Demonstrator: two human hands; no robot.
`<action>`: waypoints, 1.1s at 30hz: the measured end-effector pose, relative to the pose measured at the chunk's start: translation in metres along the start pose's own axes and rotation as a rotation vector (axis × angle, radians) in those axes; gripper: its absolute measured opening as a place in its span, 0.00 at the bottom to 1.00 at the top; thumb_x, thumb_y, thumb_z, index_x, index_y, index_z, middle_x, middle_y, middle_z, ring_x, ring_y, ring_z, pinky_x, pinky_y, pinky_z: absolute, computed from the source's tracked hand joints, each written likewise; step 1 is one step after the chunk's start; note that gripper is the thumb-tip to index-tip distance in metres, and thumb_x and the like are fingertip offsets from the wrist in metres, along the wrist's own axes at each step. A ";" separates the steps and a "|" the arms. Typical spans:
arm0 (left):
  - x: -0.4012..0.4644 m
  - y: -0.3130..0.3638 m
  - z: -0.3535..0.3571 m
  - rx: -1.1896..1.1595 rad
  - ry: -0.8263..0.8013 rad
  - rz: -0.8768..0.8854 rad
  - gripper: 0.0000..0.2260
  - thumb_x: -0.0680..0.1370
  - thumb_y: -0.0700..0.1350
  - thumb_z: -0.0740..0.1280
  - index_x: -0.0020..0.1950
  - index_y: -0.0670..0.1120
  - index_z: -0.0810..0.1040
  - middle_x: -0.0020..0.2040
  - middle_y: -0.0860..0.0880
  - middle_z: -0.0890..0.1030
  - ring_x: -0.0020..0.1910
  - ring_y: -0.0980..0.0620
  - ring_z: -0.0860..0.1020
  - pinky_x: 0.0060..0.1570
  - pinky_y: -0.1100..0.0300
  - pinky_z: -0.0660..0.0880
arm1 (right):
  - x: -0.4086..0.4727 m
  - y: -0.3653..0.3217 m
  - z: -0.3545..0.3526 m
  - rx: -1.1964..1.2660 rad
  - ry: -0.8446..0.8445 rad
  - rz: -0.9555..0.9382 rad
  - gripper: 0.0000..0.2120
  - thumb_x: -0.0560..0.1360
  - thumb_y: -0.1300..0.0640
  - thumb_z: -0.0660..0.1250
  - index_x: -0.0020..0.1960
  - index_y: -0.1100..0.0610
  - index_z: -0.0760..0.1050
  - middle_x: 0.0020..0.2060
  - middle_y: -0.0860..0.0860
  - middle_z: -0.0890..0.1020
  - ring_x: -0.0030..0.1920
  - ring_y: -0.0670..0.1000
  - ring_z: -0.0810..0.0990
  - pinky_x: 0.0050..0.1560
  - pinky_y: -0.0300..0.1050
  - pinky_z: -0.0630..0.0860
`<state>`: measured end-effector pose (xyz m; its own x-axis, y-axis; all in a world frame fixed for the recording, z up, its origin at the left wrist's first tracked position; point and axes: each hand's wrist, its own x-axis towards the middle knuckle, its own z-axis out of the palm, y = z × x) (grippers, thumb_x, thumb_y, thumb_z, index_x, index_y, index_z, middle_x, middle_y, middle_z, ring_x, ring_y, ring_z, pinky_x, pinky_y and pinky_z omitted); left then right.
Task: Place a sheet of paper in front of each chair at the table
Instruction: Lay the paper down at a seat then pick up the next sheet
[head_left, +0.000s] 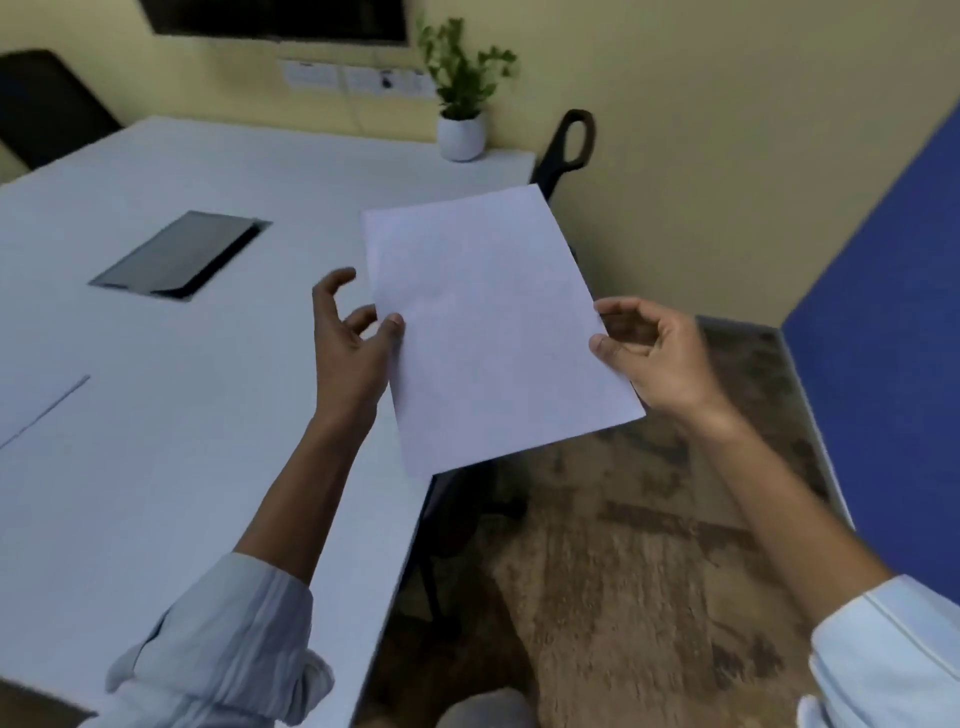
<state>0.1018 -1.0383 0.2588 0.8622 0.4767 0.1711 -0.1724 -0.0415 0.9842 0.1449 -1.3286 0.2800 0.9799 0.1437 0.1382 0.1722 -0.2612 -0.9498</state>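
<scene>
A white sheet of paper hangs in the air over the right edge of the white table. My right hand pinches its right edge between thumb and fingers. My left hand is at its left edge, thumb touching the sheet and the other fingers spread apart. A black chair stands behind the paper at the table's right side, mostly hidden. Another dark chair is at the far left. The edge of another sheet lies on the table at the left.
A potted plant in a white pot stands at the table's far right corner. A dark cable hatch is set into the tabletop. Brown patterned floor lies right of the table, bounded by a blue panel.
</scene>
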 end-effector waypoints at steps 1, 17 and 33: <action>0.006 0.003 0.001 0.037 0.060 0.039 0.19 0.74 0.40 0.68 0.61 0.58 0.70 0.50 0.47 0.83 0.45 0.54 0.83 0.40 0.62 0.80 | 0.022 -0.002 0.001 -0.018 -0.046 -0.022 0.12 0.74 0.62 0.75 0.53 0.47 0.82 0.50 0.50 0.86 0.50 0.49 0.87 0.57 0.48 0.82; 0.144 -0.052 -0.025 0.524 0.519 -0.201 0.33 0.68 0.40 0.79 0.71 0.46 0.72 0.68 0.48 0.76 0.54 0.48 0.82 0.54 0.51 0.81 | 0.331 0.019 0.161 -0.215 -0.754 -0.221 0.18 0.69 0.59 0.79 0.58 0.52 0.83 0.52 0.43 0.84 0.39 0.37 0.84 0.39 0.22 0.75; 0.178 -0.194 -0.018 0.908 0.564 -0.670 0.47 0.66 0.43 0.80 0.78 0.40 0.57 0.75 0.41 0.63 0.71 0.41 0.67 0.68 0.46 0.70 | 0.445 0.139 0.341 -0.484 -1.369 -0.366 0.21 0.60 0.56 0.84 0.50 0.56 0.84 0.44 0.51 0.84 0.43 0.51 0.86 0.43 0.41 0.81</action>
<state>0.2802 -0.9299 0.0978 0.2924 0.9360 -0.1962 0.8010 -0.1276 0.5850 0.5709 -0.9755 0.1137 0.0729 0.9567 -0.2818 0.6645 -0.2573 -0.7016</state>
